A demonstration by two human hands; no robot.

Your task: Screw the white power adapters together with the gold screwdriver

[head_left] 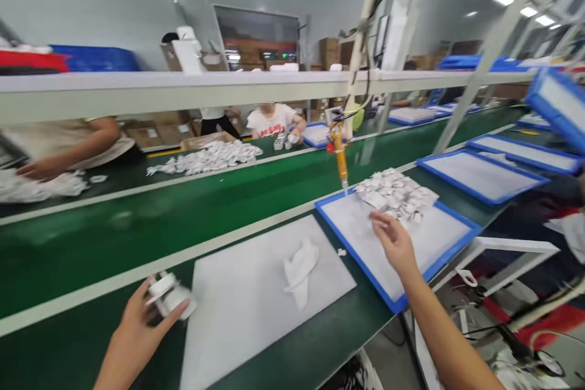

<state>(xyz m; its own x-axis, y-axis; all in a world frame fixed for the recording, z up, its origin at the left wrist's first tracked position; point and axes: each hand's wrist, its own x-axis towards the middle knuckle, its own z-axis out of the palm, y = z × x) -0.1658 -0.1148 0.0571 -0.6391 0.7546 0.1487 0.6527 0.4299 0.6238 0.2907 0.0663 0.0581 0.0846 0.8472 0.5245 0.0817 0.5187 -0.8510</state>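
Observation:
My left hand (137, 323) is closed around a small white plastic part (171, 295), held above the green bench beside the left edge of a white board (256, 292). The part has a blocky body with projections; its exact kind is unclear. On the board lies a crumpled white cloth or glove (301, 268). My right hand (395, 244) hovers over a blue-framed tray (361, 256), its fingers slightly bent and apart with nothing visible in them. Just beyond its fingertips sits a heap of small white pieces (397, 192) on the tray.
A yellow-barrelled tool (339, 155) hangs over the tray's far edge. A green conveyor belt (192, 207) runs behind the board. More blue-framed trays (479, 170) lie to the right. Across the belt, co-workers sit by piles of white parts (210, 158). A shelf (228, 88) spans overhead.

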